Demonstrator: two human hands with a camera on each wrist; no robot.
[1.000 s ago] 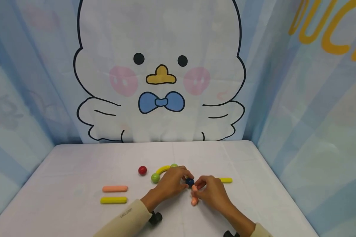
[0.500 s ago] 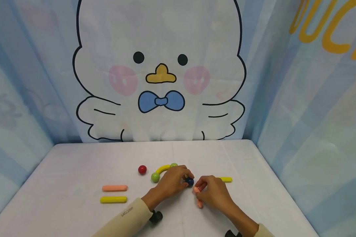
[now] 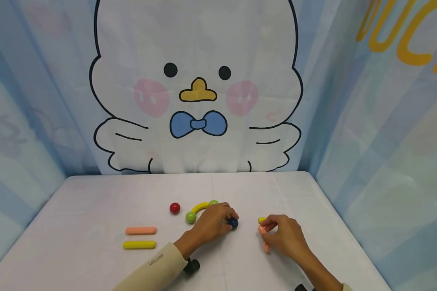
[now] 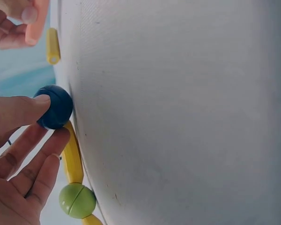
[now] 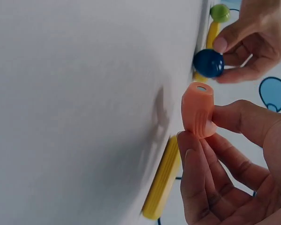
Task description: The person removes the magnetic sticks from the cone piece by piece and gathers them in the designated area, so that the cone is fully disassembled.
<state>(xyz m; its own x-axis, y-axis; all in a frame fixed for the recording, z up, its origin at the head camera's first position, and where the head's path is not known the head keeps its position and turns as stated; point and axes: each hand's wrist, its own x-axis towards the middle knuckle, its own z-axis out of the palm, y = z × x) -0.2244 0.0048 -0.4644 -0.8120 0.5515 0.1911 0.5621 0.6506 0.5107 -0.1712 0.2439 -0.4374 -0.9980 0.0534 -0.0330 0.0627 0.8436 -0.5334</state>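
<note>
Well to the left of the blue ball (image 3: 233,223), an orange stick (image 3: 141,230) lies on the bench (image 3: 76,226) with a yellow stick (image 3: 139,245) nearer the person; less far left are a red ball (image 3: 175,208), then a green ball (image 3: 191,218), a yellow arc (image 3: 200,207) and another green ball (image 3: 213,202), touching end to end. The left sleeve (image 3: 153,266), on the near left of the blue ball, carries small lettering that cannot be read surely. The left hand (image 3: 209,223) pinches the blue ball itself, thumb to one side and fingers (image 4: 41,157) to the other, against a yellow link (image 4: 74,159). Right of the blue ball, the right hand (image 3: 287,234) grips an orange rod (image 5: 196,112) between thumb and fingertips, closed to its width, its holed end showing; a yellow rod (image 5: 161,187) lies just beside that hand. Far right, beyond the blue ball, yellow curtain letters (image 3: 415,36) read "UC", with partial letters either side.
</note>
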